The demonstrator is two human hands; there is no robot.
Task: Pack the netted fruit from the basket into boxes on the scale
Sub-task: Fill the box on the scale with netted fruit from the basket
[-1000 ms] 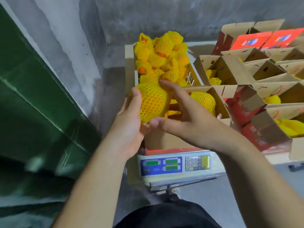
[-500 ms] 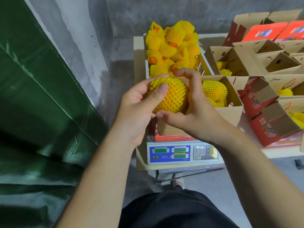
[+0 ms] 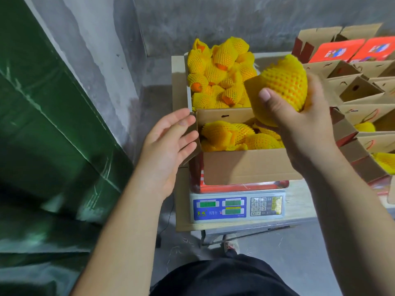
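Note:
My right hand [image 3: 299,122] grips a fruit in yellow foam netting [image 3: 284,84], held above the right end of the open cardboard box [image 3: 245,165]. That box stands on the white and blue scale [image 3: 237,207] and holds several netted fruits [image 3: 230,135]. My left hand [image 3: 168,137] is open, its fingers touching the box's left flap, with nothing in it. Behind the box, the basket [image 3: 187,97] is heaped with netted fruit [image 3: 220,73]; only its left rim shows.
Several open cardboard boxes [image 3: 359,92], some with netted fruit, crowd the table to the right, with red-lidded boxes [image 3: 337,51] at the back. A green tarp [image 3: 42,124] and a grey wall lie to the left. The scale sits near the table's front edge.
My left hand has let go of the netted fruit and dropped to the box's left flap. My right hand has carried the fruit up and to the right.

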